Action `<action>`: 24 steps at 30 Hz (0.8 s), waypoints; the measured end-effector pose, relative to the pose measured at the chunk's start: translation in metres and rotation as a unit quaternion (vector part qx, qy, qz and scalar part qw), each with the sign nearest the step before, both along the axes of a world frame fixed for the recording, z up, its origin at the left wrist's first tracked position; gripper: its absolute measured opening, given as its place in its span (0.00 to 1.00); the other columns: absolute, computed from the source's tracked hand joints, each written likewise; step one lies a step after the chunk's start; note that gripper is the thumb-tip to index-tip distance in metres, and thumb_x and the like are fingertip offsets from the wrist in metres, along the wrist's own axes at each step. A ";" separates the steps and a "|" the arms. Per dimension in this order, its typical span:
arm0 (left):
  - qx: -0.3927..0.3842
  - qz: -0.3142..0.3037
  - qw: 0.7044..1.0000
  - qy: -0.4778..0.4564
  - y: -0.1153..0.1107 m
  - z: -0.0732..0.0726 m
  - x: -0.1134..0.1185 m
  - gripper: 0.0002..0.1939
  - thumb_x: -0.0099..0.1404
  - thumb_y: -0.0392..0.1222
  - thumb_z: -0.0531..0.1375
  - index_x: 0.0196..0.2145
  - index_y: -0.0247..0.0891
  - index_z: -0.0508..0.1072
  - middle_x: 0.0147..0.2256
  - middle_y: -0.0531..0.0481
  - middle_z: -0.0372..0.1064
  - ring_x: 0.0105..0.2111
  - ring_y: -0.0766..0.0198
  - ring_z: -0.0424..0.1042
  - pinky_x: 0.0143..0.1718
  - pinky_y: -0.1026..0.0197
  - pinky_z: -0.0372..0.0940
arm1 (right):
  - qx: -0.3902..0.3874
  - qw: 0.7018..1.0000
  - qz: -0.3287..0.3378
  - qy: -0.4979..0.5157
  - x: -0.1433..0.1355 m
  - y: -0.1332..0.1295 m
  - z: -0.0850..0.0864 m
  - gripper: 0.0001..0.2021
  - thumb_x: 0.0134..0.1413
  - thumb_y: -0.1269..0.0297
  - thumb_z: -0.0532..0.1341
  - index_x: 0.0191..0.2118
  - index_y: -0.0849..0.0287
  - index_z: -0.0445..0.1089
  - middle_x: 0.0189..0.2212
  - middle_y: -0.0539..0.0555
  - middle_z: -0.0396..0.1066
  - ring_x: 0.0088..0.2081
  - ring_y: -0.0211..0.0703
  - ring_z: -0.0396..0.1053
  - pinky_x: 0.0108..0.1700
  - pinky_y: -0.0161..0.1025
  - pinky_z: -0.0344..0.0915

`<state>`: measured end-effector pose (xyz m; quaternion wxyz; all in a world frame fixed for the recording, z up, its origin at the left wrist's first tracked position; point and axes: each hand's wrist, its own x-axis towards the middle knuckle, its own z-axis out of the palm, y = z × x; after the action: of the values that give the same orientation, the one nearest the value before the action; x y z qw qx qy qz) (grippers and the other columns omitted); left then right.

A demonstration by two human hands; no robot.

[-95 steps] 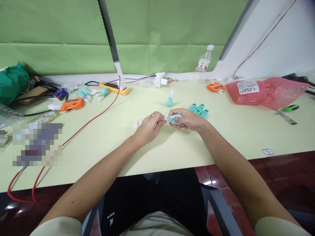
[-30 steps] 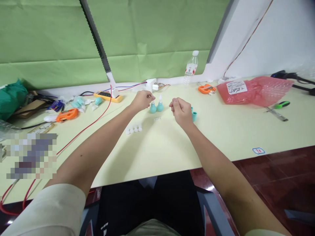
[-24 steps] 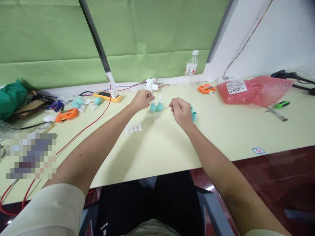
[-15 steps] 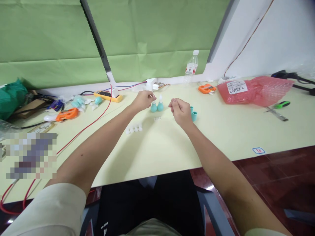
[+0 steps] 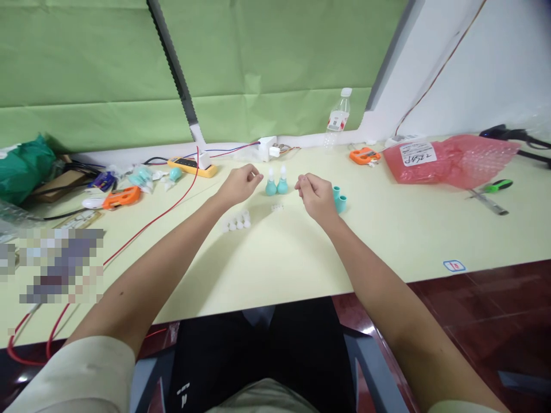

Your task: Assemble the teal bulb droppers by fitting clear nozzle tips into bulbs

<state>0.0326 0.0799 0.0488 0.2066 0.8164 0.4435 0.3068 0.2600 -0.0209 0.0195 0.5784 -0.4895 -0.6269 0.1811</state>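
Note:
Two teal bulb-shaped bottles with white tips, one on the left (image 5: 271,184) and one on the right (image 5: 282,182), stand upright between my hands. My left hand (image 5: 241,183) hovers left of them, touching neither, its fingers curled and apart with nothing between them. My right hand (image 5: 314,194) is to their right with thumb and fingertips pinched; whatever they hold is too small to make out. Teal cups (image 5: 341,203) stand just beyond my right hand. Several white round caps (image 5: 240,222) and some tiny white pieces (image 5: 278,207) lie nearer me on the table (image 5: 275,258).
A yellow power strip (image 5: 191,167), an orange tool (image 5: 123,197) and a red cable (image 5: 159,222) lie at left. Behind stands a clear bottle (image 5: 338,119). At right are another orange tool (image 5: 364,155), a pink bubble-wrap package (image 5: 443,160) and a green-handled tool (image 5: 499,185).
My left hand has moved left, off the left bottle, and its fingers have parted. That bottle's white tip now shows fully. My right hand stays pinched in nearly the same place.

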 end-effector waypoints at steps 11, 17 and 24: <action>0.206 -0.099 0.963 0.140 -0.075 -0.027 -0.066 0.10 0.63 0.37 0.57 0.42 0.40 0.74 0.48 0.42 0.74 0.50 0.48 0.69 0.56 0.43 0.62 | -0.090 0.983 0.083 -0.137 -0.012 0.005 -0.017 0.06 0.60 0.64 0.59 0.34 0.58 0.71 0.26 0.49 0.69 0.28 0.40 0.64 0.34 0.38 0.58; 0.208 -0.105 0.955 0.185 -0.079 -0.032 -0.059 0.12 0.64 0.44 0.59 0.42 0.40 0.79 0.50 0.40 0.74 0.55 0.43 0.67 0.57 0.39 0.60 | -0.097 0.982 0.073 -0.142 -0.012 0.004 -0.017 0.06 0.60 0.64 0.59 0.33 0.58 0.71 0.26 0.49 0.68 0.28 0.40 0.64 0.34 0.38 0.58; 0.232 -0.100 0.950 0.184 -0.088 -0.037 -0.045 0.13 0.67 0.45 0.58 0.43 0.39 0.80 0.49 0.39 0.74 0.58 0.42 0.64 0.59 0.39 0.60 | -0.089 0.982 0.069 -0.152 -0.012 0.004 -0.018 0.07 0.60 0.64 0.58 0.33 0.58 0.72 0.27 0.49 0.70 0.29 0.40 0.64 0.35 0.38 0.59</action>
<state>-0.0125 -0.0079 0.0116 -0.0441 0.9243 0.3063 0.2235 0.2483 -0.0167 0.0020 0.4167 -0.5160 -0.7214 0.1994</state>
